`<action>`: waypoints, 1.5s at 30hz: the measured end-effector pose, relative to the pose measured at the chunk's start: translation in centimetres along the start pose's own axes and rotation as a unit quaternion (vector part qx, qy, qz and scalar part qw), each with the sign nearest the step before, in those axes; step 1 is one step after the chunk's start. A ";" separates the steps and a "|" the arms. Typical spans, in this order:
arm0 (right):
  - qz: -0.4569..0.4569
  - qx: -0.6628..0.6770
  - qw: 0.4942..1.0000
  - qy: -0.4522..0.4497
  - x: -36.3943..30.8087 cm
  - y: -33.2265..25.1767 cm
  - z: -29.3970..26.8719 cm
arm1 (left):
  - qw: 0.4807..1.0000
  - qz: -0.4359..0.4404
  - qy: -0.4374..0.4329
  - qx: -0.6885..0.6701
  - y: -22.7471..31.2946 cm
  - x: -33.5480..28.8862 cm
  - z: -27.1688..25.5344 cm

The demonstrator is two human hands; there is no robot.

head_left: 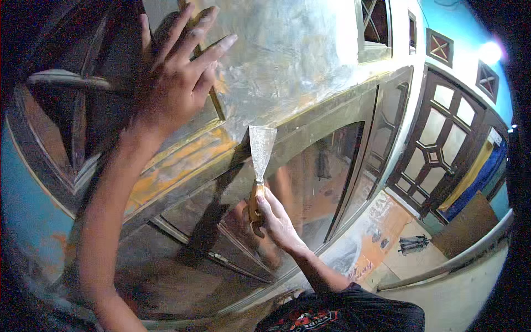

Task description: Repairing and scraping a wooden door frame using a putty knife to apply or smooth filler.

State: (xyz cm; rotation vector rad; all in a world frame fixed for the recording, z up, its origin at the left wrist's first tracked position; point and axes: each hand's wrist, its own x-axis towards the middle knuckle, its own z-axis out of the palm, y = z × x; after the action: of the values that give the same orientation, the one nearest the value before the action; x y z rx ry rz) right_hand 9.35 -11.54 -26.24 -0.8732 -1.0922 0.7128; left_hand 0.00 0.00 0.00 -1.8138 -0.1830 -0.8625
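Scraper (263, 145) stands blade-up before the brown frame (321, 118), its tan handle (254, 208) gripped by the right hand (275, 217). Well apart, the left hand (178, 77) spreads its fingers near the patchy wall (282, 50); whether it touches, I cannot tell.

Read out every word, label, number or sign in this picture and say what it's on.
Black fabric T-shirt: red-and-white lettered print, partly cut off; I won't repeat its wording.
Orange-and-white floor covering: reddish lettering, too small and blurred to read.
No other readable text.
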 end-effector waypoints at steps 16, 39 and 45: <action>-0.009 0.251 0.966 -0.065 6.4 -2.2 -5.1 | 0.998 0.009 -0.039 0.052 0.5 0.5 -0.7; -0.112 0.153 0.982 -0.004 7.1 -2.1 -5.9 | 0.995 0.094 -0.041 0.021 1.1 3.6 0.5; -0.019 0.365 0.929 -0.062 8.1 -3.7 -7.3 | 0.992 0.111 -0.054 0.032 0.9 3.6 0.6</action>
State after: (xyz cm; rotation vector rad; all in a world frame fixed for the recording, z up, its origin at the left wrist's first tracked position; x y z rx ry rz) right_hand 19.05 -8.31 -20.93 -0.1694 -0.8455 1.0570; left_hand 3.35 -0.87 1.52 -1.7823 -0.0755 -0.5967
